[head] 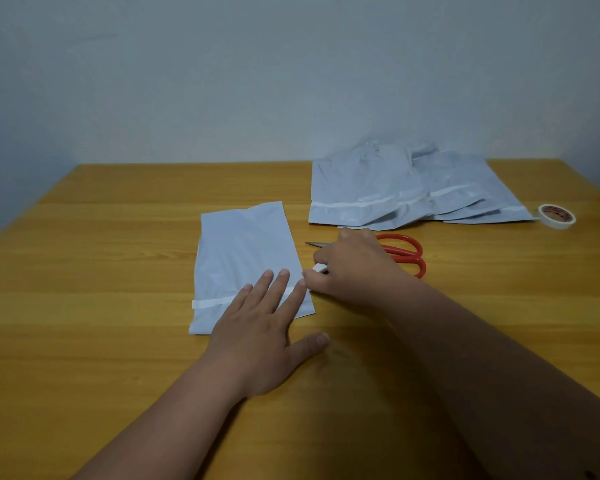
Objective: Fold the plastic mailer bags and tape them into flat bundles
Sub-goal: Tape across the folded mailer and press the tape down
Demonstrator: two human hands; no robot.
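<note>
Wooden desk [101, 237], centre: folded mailer bag [246, 251], my left hand [257, 334] spread flat upon it. My right hand [347, 268] pinches white tape [317, 268] at its right edge. Behind: unfolded bags [395, 188], red scissors [402, 252], tape roll [556, 216].

The only print is red marking inside the tape roll [557, 216], too small to read.

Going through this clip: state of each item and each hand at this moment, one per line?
Folded mailer: flat, tape strip across it.
Left hand: flat, pressing the mailer.
Right hand: pinching the tape end at the mailer's edge.
Mailer pile: fanned, untouched.
Scissors: closed, lying flat.
Tape roll: lying flat.
</note>
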